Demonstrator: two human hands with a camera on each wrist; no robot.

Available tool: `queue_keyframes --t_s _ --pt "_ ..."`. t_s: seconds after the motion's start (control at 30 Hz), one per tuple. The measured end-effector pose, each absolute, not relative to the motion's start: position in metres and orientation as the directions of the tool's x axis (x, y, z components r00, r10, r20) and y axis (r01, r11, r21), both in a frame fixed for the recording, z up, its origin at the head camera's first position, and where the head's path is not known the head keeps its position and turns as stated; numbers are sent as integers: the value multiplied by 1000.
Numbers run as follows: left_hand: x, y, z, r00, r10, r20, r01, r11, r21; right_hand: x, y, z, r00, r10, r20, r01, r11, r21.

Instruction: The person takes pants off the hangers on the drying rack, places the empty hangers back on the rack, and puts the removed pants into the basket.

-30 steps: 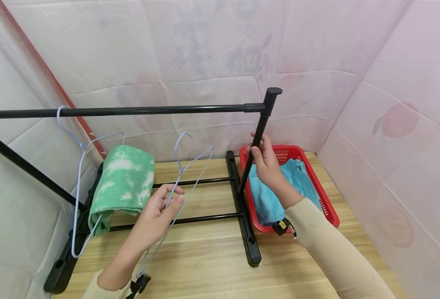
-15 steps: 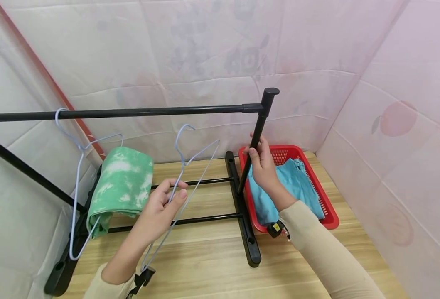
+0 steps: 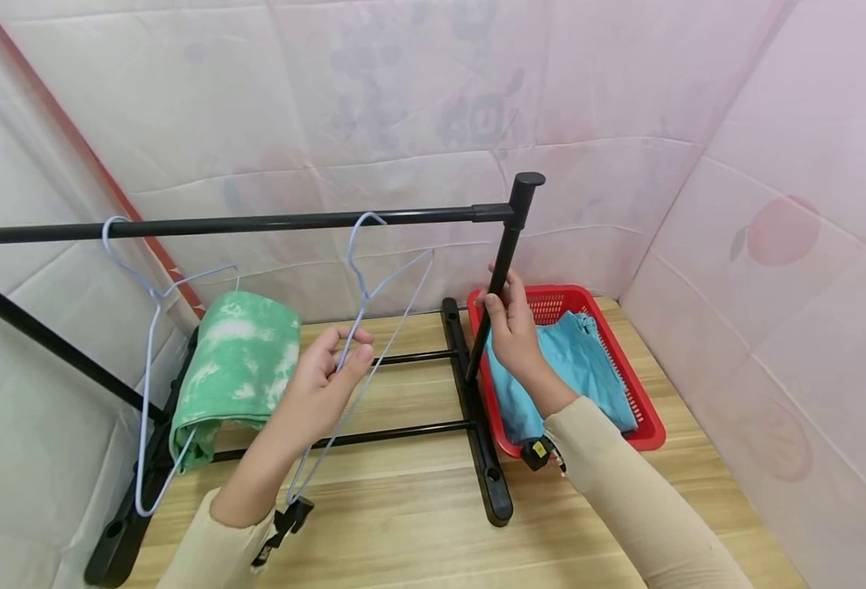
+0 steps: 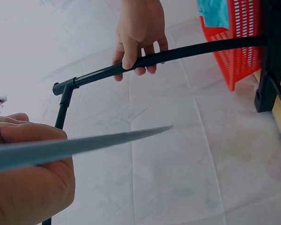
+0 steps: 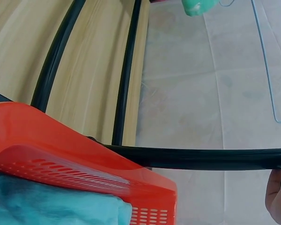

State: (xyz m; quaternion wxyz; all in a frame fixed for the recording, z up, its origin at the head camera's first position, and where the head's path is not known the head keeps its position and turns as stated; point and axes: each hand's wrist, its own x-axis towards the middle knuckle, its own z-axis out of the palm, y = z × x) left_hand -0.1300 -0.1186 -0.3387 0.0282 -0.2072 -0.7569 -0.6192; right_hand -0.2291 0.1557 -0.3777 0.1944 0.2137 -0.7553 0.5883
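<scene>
My left hand (image 3: 322, 384) pinches the side of a light-blue wire hanger (image 3: 363, 296) between thumb and fingers. The hanger's hook overlaps the black top rail (image 3: 256, 223) of a garment rack in the head view; whether it sits over the rail I cannot tell. The hanger wire (image 4: 84, 144) crosses the left wrist view close up. On the rack's right upright post (image 3: 504, 255), my right hand (image 3: 513, 331) has its fingers and thumb wrapped round. Further left, another light-blue hanger (image 3: 157, 304) hangs from the rail, bearing a folded green-and-white tie-dye cloth (image 3: 234, 352).
A red plastic basket (image 3: 646, 425) stands just right of the rack, with blue cloth (image 3: 572, 360) in it. The rack's black foot (image 3: 486, 458) and crossbars lie on the wooden tabletop (image 3: 403, 507). Pale patterned sheeting (image 3: 418, 98) encloses the back and sides.
My left hand has moved up with the hanger, whose hook rose from below the rail to rail height. The right hand stays on the post.
</scene>
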Motion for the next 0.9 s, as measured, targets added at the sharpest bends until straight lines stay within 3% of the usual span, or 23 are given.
queue_keyframes --t_s 0.9 --pt "-164 -103 -337 -944 258 204 248 154 956 -228 153 -382 -835 -89 542 -547 230 -805"
